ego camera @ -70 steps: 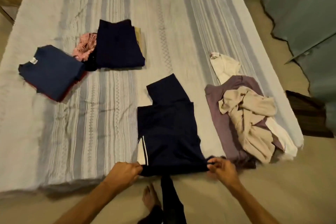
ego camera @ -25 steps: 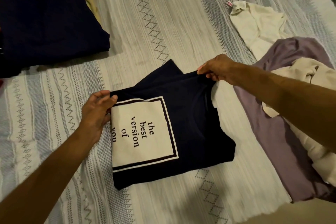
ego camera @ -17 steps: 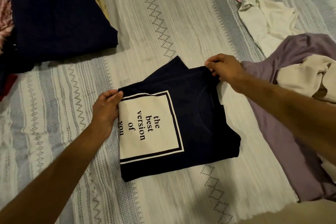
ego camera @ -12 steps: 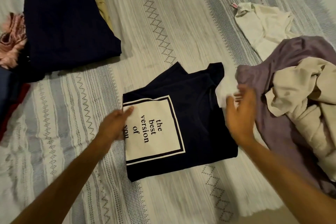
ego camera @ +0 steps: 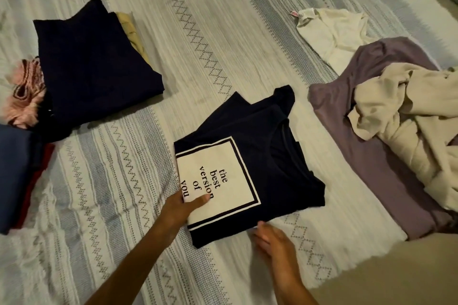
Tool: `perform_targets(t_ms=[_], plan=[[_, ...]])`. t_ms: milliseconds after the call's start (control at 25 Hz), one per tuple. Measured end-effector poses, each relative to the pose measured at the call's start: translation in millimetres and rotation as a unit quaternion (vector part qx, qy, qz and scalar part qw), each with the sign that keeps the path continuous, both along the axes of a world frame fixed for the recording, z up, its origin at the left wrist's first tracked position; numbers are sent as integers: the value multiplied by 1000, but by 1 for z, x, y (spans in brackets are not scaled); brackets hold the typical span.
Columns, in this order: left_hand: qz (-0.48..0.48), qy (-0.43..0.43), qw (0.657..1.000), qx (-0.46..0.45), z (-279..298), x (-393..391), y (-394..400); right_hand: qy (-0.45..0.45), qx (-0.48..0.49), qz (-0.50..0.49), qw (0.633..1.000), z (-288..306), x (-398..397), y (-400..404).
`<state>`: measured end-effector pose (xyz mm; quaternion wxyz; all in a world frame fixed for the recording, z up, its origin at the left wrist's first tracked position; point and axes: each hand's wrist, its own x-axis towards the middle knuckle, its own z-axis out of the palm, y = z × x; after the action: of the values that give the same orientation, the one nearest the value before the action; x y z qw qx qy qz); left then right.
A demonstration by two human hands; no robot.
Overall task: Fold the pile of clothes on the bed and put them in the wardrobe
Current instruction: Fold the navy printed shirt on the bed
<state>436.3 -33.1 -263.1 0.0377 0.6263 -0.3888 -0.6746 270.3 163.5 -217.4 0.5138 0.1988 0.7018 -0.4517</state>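
Observation:
A folded navy T-shirt (ego camera: 280, 163) with a white printed square lies on the bed (ego camera: 210, 32) near its front edge. My left hand (ego camera: 182, 208) grips the shirt's near left edge, thumb on the white print. My right hand (ego camera: 275, 242) is at the shirt's near right corner, fingers apart and blurred; I cannot tell whether it touches the cloth. At the right lies an unfolded pile: a purple garment (ego camera: 366, 136), a beige garment (ego camera: 411, 111) on top of it, and a cream top (ego camera: 334, 32) behind.
Folded clothes sit at the left: a dark navy stack (ego camera: 91, 67) over a tan piece (ego camera: 128, 30), a pink item (ego camera: 24, 91), and a blue folded garment (ego camera: 14, 171) over something red. The beige floor (ego camera: 396, 277) shows past the bed's front right edge.
Both hands left the shirt's far edge and came down to its near edge. My left hand now grips the near left side; my right hand moved from the collar to the near corner.

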Motion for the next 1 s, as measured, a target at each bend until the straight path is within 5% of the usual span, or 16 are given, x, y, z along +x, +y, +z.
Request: perform_targets(t_ms=[120,360,520,720,880,1000], plan=[[17,33,999,25,1,12,23,-94,-81,-61,990,1,46,-25],[-30,71,987,138,15,53,83,32,-22,-123,992,-9,89,1],[-55,85,982,160,18,91,53,57,46,-140,987,-9,85,61],[-153,18,986,-69,22,64,15,52,30,-80,995,-4,78,94],[-304,-7,908,-287,11,18,5,112,20,-44,993,-10,80,89],[-381,-104,858,-328,5,-23,8,145,54,-42,987,-14,83,81]])
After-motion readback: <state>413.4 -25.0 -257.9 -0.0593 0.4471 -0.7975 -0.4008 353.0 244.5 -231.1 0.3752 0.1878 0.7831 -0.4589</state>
